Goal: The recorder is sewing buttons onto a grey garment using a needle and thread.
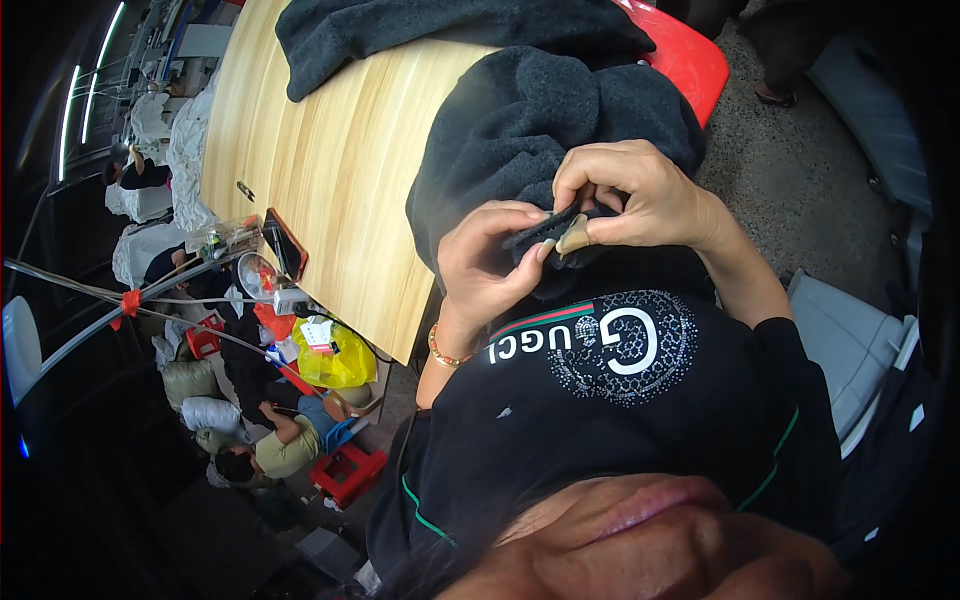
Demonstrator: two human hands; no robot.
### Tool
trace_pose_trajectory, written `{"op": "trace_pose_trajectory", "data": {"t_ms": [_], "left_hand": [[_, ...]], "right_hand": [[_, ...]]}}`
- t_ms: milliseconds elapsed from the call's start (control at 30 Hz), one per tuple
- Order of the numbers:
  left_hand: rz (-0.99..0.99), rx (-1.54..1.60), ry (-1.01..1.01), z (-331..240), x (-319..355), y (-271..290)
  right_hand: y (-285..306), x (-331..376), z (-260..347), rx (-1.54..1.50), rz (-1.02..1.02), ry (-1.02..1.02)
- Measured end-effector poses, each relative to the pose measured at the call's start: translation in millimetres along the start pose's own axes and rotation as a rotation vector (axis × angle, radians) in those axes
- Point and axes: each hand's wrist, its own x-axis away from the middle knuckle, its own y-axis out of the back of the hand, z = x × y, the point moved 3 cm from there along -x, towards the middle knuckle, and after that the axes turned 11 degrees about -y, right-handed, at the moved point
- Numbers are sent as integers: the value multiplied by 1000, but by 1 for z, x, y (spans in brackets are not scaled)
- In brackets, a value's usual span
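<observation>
A dark charcoal fleece garment (500, 130) lies bunched over my lap and the table's edge. My left hand (488, 258) pinches a folded edge of it between thumb and fingers, close in front of my chest. Right beside it, my right hand (640, 195) is closed on the same edge, its fingers bent and pressed together. A tan cover (573, 236) sits over the tip of my right thumb. Whether something small is also between the right fingers, I cannot tell. A bracelet (447, 347) circles my left wrist.
The wooden table (330, 150) spreads to the left, with a phone (286, 245) at its edge. Beside it hangs a yellow plastic bag (340, 356). A red chair (690, 60) stands beyond the garment; a grey bin (835, 340) is at right. Another person (285, 448) sits lower left.
</observation>
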Motion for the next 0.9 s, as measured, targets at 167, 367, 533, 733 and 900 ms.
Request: {"op": "trace_pose_trajectory", "data": {"t_ms": [167, 367, 533, 733, 900], "left_hand": [[-12, 47, -29, 4, -8, 0], [-38, -63, -130, 0, -14, 2], [-127, -263, -296, -6, -20, -1], [104, -138, -302, -9, -26, 11], [52, -109, -336, -9, -27, 33]], "right_hand": [[4, 1, 0, 9, -105, 94], [7, -1, 10, 36, -129, 145], [4, -8, 19, 143, -150, 281], [16, -6, 13, -3, 24, 220], [78, 18, -55, 21, -407, -385]]}}
